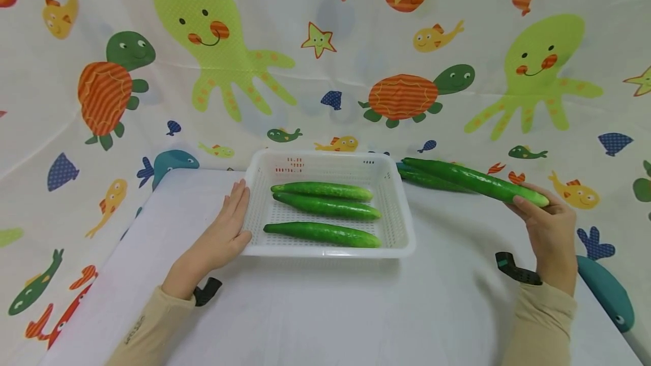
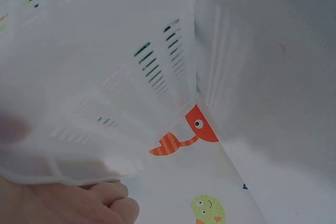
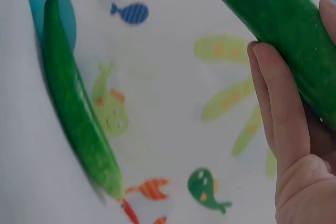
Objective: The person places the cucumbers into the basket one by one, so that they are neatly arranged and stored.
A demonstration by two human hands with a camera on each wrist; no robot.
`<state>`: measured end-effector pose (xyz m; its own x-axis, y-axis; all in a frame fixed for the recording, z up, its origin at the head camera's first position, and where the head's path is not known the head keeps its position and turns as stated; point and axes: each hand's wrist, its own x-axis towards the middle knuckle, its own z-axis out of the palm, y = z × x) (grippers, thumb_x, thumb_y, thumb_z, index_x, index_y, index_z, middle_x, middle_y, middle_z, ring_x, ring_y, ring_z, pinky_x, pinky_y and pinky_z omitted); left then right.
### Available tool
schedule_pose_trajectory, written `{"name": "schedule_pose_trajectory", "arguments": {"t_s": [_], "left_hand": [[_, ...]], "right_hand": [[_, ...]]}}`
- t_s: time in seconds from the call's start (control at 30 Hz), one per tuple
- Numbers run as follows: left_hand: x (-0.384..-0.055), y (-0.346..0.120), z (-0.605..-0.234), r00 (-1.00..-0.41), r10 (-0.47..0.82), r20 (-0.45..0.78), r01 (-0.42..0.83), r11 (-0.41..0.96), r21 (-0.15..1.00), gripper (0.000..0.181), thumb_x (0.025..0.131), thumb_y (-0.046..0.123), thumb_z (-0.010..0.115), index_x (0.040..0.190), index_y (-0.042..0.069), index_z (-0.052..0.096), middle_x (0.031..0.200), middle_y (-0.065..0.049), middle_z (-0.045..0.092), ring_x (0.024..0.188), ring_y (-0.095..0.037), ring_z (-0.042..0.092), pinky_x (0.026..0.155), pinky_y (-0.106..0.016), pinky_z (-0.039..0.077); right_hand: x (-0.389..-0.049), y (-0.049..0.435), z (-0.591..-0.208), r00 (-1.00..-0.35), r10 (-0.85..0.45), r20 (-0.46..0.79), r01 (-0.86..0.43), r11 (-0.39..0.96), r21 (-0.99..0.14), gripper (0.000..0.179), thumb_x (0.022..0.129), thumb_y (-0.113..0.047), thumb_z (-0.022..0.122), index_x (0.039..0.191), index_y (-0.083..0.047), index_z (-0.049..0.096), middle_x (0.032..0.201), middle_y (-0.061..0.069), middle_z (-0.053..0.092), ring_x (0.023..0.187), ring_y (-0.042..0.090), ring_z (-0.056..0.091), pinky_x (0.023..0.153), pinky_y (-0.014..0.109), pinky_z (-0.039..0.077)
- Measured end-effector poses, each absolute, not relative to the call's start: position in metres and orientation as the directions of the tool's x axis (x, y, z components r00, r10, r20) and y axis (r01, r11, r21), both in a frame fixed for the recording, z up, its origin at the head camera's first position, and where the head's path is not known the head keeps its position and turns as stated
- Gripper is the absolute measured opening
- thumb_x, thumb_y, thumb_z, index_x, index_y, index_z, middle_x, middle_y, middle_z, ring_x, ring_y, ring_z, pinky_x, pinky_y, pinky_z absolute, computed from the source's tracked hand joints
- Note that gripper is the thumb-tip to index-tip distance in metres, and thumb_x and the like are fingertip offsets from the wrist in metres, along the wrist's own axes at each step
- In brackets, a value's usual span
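A white perforated plastic basket stands on the table with three green cucumbers lying side by side inside. Against its left wall rests my left hand, fingers straight along the rim; the left wrist view shows that hand at the basket's edge. My right hand grips another cucumber near its paler end, raised above the table and pointing left toward the basket. In the right wrist view, fingers and thumb hold this cucumber from both sides.
One more cucumber lies at the table's back edge, right of the basket, partly behind the held one in the head view. A white curtain printed with sea animals hangs behind the white table.
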<state>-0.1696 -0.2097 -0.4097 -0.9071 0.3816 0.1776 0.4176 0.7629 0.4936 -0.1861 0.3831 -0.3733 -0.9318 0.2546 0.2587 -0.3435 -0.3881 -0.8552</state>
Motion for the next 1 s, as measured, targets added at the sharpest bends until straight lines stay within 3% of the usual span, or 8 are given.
{"name": "schedule_pose_trajectory", "arguments": {"t_s": [0.17, 0.4, 0.53, 0.73, 1.0], "left_hand": [[-0.169, -0.21, -0.41, -0.905, 0.382, 0.186, 0.423, 0.761, 0.493, 0.083, 0.084, 0.006, 0.045, 0.153, -0.013, 0.002, 0.163, -0.024, -0.007, 0.151, -0.036, -0.008, 0.121, -0.048, 0.0], [-0.167, -0.212, -0.41, -0.908, 0.377, 0.183, 0.416, 0.766, 0.489, 0.083, 0.084, 0.006, 0.045, 0.153, -0.012, 0.002, 0.164, -0.021, -0.008, 0.151, -0.036, -0.007, 0.121, -0.046, -0.001], [-0.168, -0.213, -0.409, -0.906, 0.379, 0.187, 0.42, 0.765, 0.488, 0.083, 0.085, 0.006, 0.045, 0.153, -0.012, 0.002, 0.164, -0.021, -0.009, 0.151, -0.037, -0.007, 0.121, -0.046, -0.001], [-0.169, -0.214, -0.409, -0.904, 0.381, 0.196, 0.427, 0.756, 0.497, 0.083, 0.084, 0.006, 0.045, 0.153, -0.012, 0.002, 0.163, -0.024, -0.007, 0.151, -0.036, -0.008, 0.121, -0.046, -0.002], [-0.172, -0.211, -0.411, -0.896, 0.394, 0.205, 0.441, 0.74, 0.508, 0.083, 0.083, 0.006, 0.045, 0.152, -0.013, 0.004, 0.163, -0.026, -0.006, 0.15, -0.038, -0.007, 0.121, -0.046, -0.003]], "right_hand": [[-0.194, 0.361, -0.363, -0.917, 0.21, 0.338, -0.398, -0.479, -0.782, 0.031, 0.089, 0.023, 0.049, 0.116, 0.017, 0.064, 0.113, 0.018, 0.058, 0.1, 0.027, 0.066, 0.081, 0.039, 0.056], [-0.203, 0.315, -0.354, -0.916, 0.133, 0.378, -0.394, -0.479, -0.784, 0.029, 0.09, 0.022, 0.048, 0.113, 0.016, 0.066, 0.115, 0.018, 0.056, 0.096, 0.024, 0.064, 0.08, 0.033, 0.058], [-0.207, 0.287, -0.351, -0.935, 0.079, 0.345, -0.338, -0.487, -0.805, 0.029, 0.091, 0.019, 0.05, 0.112, 0.011, 0.069, 0.115, 0.016, 0.06, 0.101, 0.024, 0.062, 0.083, 0.032, 0.057], [-0.212, 0.243, -0.347, -0.961, 0.008, 0.276, -0.249, -0.456, -0.854, 0.03, 0.091, 0.016, 0.054, 0.114, 0.005, 0.07, 0.124, 0.015, 0.046, 0.108, 0.024, 0.055, 0.09, 0.033, 0.054], [-0.215, 0.192, -0.348, -0.975, -0.09, 0.204, -0.161, -0.348, -0.924, 0.033, 0.088, 0.015, 0.061, 0.112, -0.005, 0.073, 0.119, 0.009, 0.058, 0.098, 0.018, 0.063, 0.089, 0.03, 0.055]]}}
